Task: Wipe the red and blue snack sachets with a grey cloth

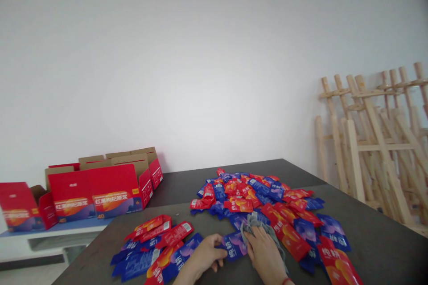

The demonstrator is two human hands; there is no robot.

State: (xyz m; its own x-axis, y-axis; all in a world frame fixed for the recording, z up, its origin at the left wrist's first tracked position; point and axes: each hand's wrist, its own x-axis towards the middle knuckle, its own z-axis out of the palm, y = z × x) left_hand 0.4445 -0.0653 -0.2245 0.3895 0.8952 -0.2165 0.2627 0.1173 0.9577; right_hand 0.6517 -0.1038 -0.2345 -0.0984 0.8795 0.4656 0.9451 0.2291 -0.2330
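My left hand [211, 253] pinches the left end of a blue pouch [233, 246] with white lettering, low over the dark table. At the pouch's other end my right hand [262, 249] presses a crumpled grey cloth [271, 234] against it, fingers closed on the cloth. Behind and to the right of my hands spreads a large heap of red and blue pouches [239, 205]. To the left of my left hand lies a smaller group of red and blue pouches [143, 254], some overlapping.
Several open red cardboard boxes [113, 187] stand at the left on a low white-and-blue shelf [50, 236]. The dark table [187, 182] reaches back to a pale wall [207, 75]. Wooden easels [371, 138] lean together beyond the table's right edge.
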